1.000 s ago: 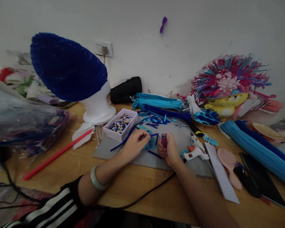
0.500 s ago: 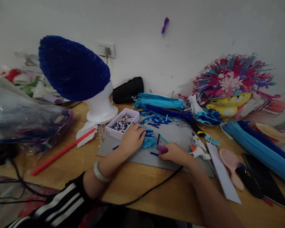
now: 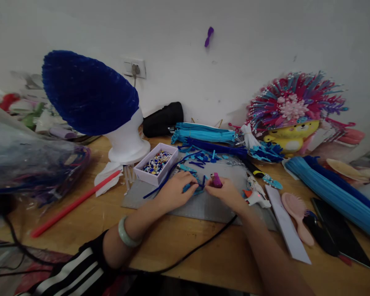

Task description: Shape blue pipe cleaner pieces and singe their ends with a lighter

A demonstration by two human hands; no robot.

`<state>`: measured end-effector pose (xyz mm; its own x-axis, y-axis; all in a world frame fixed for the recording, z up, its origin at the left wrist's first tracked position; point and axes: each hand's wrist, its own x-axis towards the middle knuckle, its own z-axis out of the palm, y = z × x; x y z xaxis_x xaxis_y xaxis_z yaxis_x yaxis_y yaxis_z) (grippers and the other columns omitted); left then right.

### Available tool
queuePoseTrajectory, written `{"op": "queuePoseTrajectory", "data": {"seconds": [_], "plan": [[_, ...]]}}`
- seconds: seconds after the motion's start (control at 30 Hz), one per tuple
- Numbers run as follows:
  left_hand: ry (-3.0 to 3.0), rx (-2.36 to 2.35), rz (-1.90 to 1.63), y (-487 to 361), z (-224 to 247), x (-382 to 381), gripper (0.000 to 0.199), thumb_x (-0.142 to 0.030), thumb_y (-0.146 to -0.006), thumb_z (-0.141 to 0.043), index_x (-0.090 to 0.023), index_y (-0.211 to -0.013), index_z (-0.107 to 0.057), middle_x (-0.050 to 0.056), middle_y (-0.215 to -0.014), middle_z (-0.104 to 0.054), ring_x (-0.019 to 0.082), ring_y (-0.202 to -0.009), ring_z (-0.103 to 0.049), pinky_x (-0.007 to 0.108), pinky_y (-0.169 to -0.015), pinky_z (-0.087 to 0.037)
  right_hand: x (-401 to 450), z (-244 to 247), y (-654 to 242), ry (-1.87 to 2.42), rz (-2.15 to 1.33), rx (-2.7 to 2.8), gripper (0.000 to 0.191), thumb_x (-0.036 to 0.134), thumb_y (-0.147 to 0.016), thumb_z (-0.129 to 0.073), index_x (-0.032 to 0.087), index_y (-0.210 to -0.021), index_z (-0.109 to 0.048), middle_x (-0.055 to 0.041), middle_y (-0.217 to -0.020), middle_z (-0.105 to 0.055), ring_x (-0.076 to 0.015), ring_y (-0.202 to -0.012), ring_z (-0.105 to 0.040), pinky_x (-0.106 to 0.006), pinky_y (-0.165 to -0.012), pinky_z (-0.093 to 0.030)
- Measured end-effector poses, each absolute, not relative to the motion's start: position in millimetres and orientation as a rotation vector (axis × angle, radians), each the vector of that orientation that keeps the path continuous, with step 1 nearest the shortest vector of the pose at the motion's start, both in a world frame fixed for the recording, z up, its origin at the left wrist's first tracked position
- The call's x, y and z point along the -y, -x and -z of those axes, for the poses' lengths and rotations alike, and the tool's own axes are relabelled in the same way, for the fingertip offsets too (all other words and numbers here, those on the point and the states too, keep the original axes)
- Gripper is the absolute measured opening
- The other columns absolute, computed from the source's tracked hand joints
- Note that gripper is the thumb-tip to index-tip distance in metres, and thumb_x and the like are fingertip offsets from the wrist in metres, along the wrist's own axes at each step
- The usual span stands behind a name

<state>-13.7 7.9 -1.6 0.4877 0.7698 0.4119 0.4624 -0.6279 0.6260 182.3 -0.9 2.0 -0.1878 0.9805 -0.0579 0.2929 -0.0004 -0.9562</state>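
I observe both hands over the near half of the grey mat [image 3: 197, 211], which lies toward the near edge of the wooden bench [image 3: 185, 234].

The left hand [image 3: 176, 189] is half curled, its thumb near the fingertips, above light blue strips [image 3: 199, 176]. Blue shows at the fingertips; I cannot tell whether any is pinched. The right hand [image 3: 230, 193] is closed around a purple object [image 3: 216, 181], apparently a lighter, upright beside the left fingertips. I see no flame. A short dark blue piece [image 3: 202, 182] stands between the hands; I cannot confirm which hand, if either, touches it.

In my judgement the step in hand is close fingertip work on one small blue piece. The next move calls for a firm pinch on the left and a controlled right grip, the bare fingers kept off the lighter's top.

Outward: loose blue cuttings [image 3: 200, 156] lie toward the mat's far edge. The bead box [image 3: 148, 176] sits at its left edge, the white glue gun [image 3: 259, 200] at its right, showing a red light. A white strip [image 3: 286, 226] and a pink brush [image 3: 296, 203] lie nearer the bench's right end. Along the back edge are a turquoise bundle [image 3: 205, 133] and a black case [image 3: 163, 119].

Labels: I can read no brand or lettering anywhere. The striped sleeve [image 3: 70, 269] shows no legible mark.
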Motion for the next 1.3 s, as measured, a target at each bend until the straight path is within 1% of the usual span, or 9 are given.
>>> {"op": "queuePoseTrajectory", "data": {"seconds": [0.07,0.17,0.23,0.3,0.4,0.67,0.77,1.1,1.3], "plan": [[-2.244,-1.033,-0.952,13,1,-8,0.015,-0.023,-0.088,-0.055,-0.021,-0.075,-0.062,0.004,-0.081,-0.066,0.021,-0.084,-0.06,0.034,-0.082,-0.048,-1,0,-181,1.345,-1.255,1.427,0.024,0.04,-0.061,-0.069,0.02,-0.062,-0.056,0.0067,-0.051,-0.042,-0.0083,-0.049,-0.033,-0.023,-0.048,-0.025],[-2.109,-1.098,-1.005,11,1,-9,0.019,-0.025,-0.087,-0.053,-0.021,-0.068,-0.055,0.002,-0.073,-0.06,0.019,-0.076,-0.057,0.031,-0.075,-0.046,-2,0,-177,1.303,-1.401,1.062,0.038,0.056,-0.064,-0.069,0.021,-0.065,-0.052,0.0097,-0.046,-0.036,-0.0058,-0.04,-0.022,-0.021,-0.04,-0.016],[-1.99,-1.142,-1.067,9,1,-9,0.022,-0.026,-0.087,-0.051,-0.021,-0.065,-0.051,0.0,-0.068,-0.055,0.017,-0.072,-0.054,0.029,-0.071,-0.044,-1,-1,-172,1.269,-1.555,0.848,0.047,0.067,-0.074,-0.054,0.022,-0.062,-0.046,0.0104,-0.043,-0.03,-0.0056,-0.037,-0.016,-0.02,-0.036,-0.012],[-1.863,-1.164,-1.115,8,2,-8,0.024,-0.03,-0.086,-0.051,-0.021,-0.064,-0.049,-0.002,-0.066,-0.052,0.016,-0.069,-0.051,0.027,-0.067,-0.042,0,-1,-168,1.268,-1.691,0.727,0.054,0.07,-0.084,-0.036,0.023,-0.058,-0.039,0.0105,-0.04,-0.023,-0.0061,-0.035,-0.013,-0.019,-0.035,-0.009],[-1.697,-1.172,-1.142,6,4,-8,0.025,-0.036,-0.085,-0.051,-0.021,-0.065,-0.049,-0.003,-0.064,-0.048,0.015,-0.066,-0.047,0.025,-0.062,-0.04,1,3,-161,1.324,-1.752,0.696,0.057,0.066,-0.09,-0.024,0.023,-0.054,-0.033,0.0102,-0.038,-0.019,-0.0059,-0.033,-0.01,-0.017,-0.033,-0.009],[-1.605,-1.137,-1.106,3,4,-6,0.026,-0.037,-0.081,-0.055,-0.02,-0.062,-0.047,-0.005,-0.06,-0.044,0.013,-0.061,-0.042,0.025,-0.059,-0.038,-4,14,-159,1.398,-1.711,0.765,0.054,0.057,-0.092,-0.02,0.024,-0.05,-0.027,0.0097,-0.035,-0.014,-0.0061,-0.032,-0.006,-0.017,-0.031,-0.008],[-1.596,-1.129,-1.119,2,4,-6,0.026,-0.038,-0.079,-0.054,-0.021,-0.062,-0.047,-0.005,-0.06,-0.044,0.013,-0.061,-0.042,0.025,-0.059,-0.037,-5,15,-159,1.414,-1.728,0.766,0.054,0.052,-0.093,-0.018,0.024,-0.048,-0.027,0.0086,-0.035,-0.016,-0.0061,-0.033,-0.005,-0.017,-0.031,-0.01],[-1.584,-1.087,-1.119,2,2,-4,0.028,-0.044,-0.077,-0.051,-0.021,-0.061,-0.044,-0.004,-0.061,-0.039,0.013,-0.061,-0.039,0.026,-0.058,-0.032,-1,5,-155,1.412,-1.73,0.73,0.057,0.05,-0.095,-0.015,0.023,-0.046,-0.024,0.0086,-0.035,-0.015,-0.0051,-0.033,-0.003,-0.016,-0.03,-0.006],[-1.579,-1.086,-1.111,2,0,-4,0.027,-0.043,-0.076,-0.051,-0.02,-0.062,-0.046,-0.004,-0.062,-0.041,0.013,-0.062,-0.039,0.026,-0.059,-0.032,-3,10,-157,1.399,-1.763,0.719,0.056,0.044,-0.095,-0.013,0.023,-0.045,-0.028,0.0078,-0.035,-0.015,-0.006,-0.032,-0.004,-0.016,-0.03,-0.007]]}}
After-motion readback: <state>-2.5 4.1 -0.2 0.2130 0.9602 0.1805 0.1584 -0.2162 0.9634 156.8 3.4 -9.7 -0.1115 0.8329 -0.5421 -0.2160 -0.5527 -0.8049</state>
